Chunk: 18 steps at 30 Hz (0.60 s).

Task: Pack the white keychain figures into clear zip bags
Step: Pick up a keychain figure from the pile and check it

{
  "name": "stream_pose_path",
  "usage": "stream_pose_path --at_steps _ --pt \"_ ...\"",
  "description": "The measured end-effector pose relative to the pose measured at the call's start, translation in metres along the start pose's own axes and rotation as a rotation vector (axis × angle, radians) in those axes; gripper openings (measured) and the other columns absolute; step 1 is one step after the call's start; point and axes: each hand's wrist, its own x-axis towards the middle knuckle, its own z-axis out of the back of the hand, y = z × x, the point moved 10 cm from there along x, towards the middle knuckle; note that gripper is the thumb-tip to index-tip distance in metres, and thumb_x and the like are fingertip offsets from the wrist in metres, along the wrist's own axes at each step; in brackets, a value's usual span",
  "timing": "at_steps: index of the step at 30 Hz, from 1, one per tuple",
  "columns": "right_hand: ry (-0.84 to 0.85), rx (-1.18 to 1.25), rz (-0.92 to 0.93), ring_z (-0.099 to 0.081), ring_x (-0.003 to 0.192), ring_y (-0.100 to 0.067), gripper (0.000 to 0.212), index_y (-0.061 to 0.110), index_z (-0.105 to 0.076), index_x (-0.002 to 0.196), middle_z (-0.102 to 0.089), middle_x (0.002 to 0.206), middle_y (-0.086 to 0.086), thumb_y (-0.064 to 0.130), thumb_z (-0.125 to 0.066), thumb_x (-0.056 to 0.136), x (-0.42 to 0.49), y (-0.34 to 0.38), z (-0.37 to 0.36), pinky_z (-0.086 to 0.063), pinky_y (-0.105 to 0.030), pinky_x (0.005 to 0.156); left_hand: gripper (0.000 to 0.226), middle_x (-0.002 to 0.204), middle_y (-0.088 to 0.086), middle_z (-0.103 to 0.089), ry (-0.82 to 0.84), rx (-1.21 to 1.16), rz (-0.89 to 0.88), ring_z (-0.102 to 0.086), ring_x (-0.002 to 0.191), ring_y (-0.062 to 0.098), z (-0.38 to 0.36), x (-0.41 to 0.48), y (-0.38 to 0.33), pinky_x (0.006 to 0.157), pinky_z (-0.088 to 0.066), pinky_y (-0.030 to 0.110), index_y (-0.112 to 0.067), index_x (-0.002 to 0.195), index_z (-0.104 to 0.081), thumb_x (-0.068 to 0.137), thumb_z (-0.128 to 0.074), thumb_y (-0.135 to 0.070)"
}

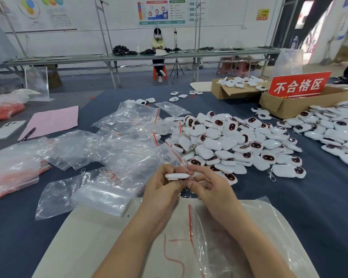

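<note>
White flat plastic keychain figure (177, 176) gripped edge-on in my left hand (162, 190); my right hand (208, 187) pinches its metal ring (191, 177). Clear zip bags (119, 153) just left.

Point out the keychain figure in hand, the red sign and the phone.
keychain figure (177, 176): head view, middle of its white edge between the fingers.
red sign (298, 85): head view, centre of its face.
phone (6, 130): head view, middle of its white back.

Head camera looks forward-down, close over table (301, 205)
</note>
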Motion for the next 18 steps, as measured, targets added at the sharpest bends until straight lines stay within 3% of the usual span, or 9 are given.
stream_pose_path --at_steps 4,7,12,16,18 --pt "0.014 0.008 -0.017 -0.067 0.074 -0.002 0.032 0.049 -0.07 0.097 -0.072 0.08 0.011 0.018 -0.073 0.09 -0.001 0.001 -0.002 -0.052 -0.016 0.072 0.021 0.095 0.014 -0.067 -0.049 -0.02 -0.013 -0.062 0.084 0.025 0.001 0.001 -0.003 0.081 -0.054 0.038 -0.011 0.101 -0.065 0.094 -0.059 0.008" --pt "-0.035 0.007 -0.021 -0.06 0.064 0.002 0.023 0.038 -0.071 0.097 -0.069 0.073 0.017 0.016 -0.069 0.093 0.0 0.003 0.005 -0.048 -0.013 0.063 0.019 0.093 0.01 -0.068 -0.142 -0.035 -0.043 -0.059 0.08 0.02 0.009 0.004 -0.006 0.08 -0.055 0.03 -0.001 0.114 -0.063 0.095 -0.061 0.003" --pt "-0.15 0.087 -0.076 -0.056 0.056 0.001 0.014 0.023 -0.074 0.097 -0.066 0.062 0.016 0.014 -0.063 0.097 0.001 -0.004 0.026 -0.049 -0.013 0.058 0.014 0.082 0.003 -0.07 -0.26 -0.12 -0.059 -0.066 0.08 0.018 0.023 0.006 -0.006 0.084 -0.058 0.029 -0.007 0.103 -0.065 0.093 -0.062 0.002" --pt "-0.143 0.063 -0.081 -0.06 0.062 0.001 0.015 0.028 -0.073 0.094 -0.071 0.071 0.014 0.017 -0.063 0.098 -0.001 -0.005 0.023 -0.051 -0.014 0.061 0.016 0.087 0.003 -0.072 -0.243 -0.126 -0.059 -0.064 0.08 0.019 0.024 0.006 -0.005 0.081 -0.058 0.029 -0.012 0.104 -0.068 0.093 -0.065 -0.001" --pt "-0.157 0.056 -0.069 -0.065 0.069 0.0 0.015 0.031 -0.073 0.096 -0.074 0.08 0.015 0.02 -0.063 0.098 -0.001 -0.002 0.023 -0.052 -0.013 0.065 0.022 0.096 0.003 -0.076 -0.227 0.004 -0.119 -0.069 0.082 0.019 0.021 0.002 -0.012 0.076 -0.058 0.03 -0.021 0.107 -0.071 0.094 -0.066 -0.004"
